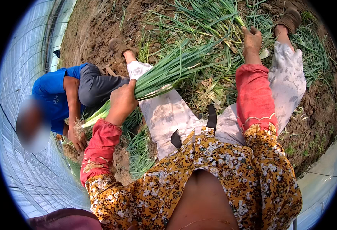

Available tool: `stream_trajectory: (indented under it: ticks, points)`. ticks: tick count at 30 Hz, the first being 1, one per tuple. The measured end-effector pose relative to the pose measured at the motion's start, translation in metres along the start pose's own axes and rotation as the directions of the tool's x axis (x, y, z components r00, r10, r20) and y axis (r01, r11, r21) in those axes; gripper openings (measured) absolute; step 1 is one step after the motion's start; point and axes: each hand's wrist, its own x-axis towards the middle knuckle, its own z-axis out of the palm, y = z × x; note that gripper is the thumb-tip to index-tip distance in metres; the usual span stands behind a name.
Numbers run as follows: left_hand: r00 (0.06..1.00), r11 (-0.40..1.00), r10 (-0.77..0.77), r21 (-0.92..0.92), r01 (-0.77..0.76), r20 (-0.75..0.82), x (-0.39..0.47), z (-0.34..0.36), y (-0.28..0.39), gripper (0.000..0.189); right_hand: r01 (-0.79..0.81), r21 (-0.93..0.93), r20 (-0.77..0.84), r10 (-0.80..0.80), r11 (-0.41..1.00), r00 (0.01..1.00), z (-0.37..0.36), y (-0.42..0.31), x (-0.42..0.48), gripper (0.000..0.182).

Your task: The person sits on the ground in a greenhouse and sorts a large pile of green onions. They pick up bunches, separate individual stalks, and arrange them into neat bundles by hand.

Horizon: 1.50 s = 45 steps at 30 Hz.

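My left hand (pixel 123 100) is closed around a thick bunch of green onions (pixel 168 72). Their white stalks and roots stick out at the lower left, and the long green leaves fan out over my leg to the upper right. My right hand (pixel 252 38) is at the upper right, its thumb and forefinger on the pale stalk of a green onion (pixel 239 20). The leaves of that onion run up into a loose pile of green onions (pixel 197 14). Trimmed leaves and dry husks (pixel 211 89) lie between my legs.
A co-worker in a blue shirt (pixel 56 83) crouches at the left, one hand (pixel 78 141) near onion roots. More green onions (pixel 139 155) lie beside my left thigh. Bare soil (pixel 91 26) and greenhouse sheeting (pixel 21 66) border the area. My shoes (pixel 289 20) rest on the ground.
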Motion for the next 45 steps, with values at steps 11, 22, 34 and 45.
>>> stream_trajectory:
  ticks: [11,22,34,45]
  points:
    - [0.986,0.979,-0.16,-0.124,0.164,0.038,-0.09,0.082,-0.006,0.035,0.891,-0.068,0.993,0.12,0.449,0.015,0.048,0.008,-0.203,0.03]
    - [0.951,0.949,-0.284,-0.106,0.298,0.125,-0.137,0.107,-0.024,0.057,0.359,-0.163,0.686,-0.156,0.919,0.71,0.058,0.023,-0.142,0.023]
    - [0.981,0.968,-0.195,-0.163,0.192,0.001,-0.145,0.125,-0.031,0.06,0.961,0.083,0.996,0.008,0.265,-0.088,0.126,0.052,-0.167,0.017]
    - [0.985,0.96,-0.172,-0.222,0.169,0.008,-0.162,0.117,-0.012,0.059,0.83,0.168,0.985,-0.051,0.532,-0.167,0.129,0.055,-0.115,0.037]
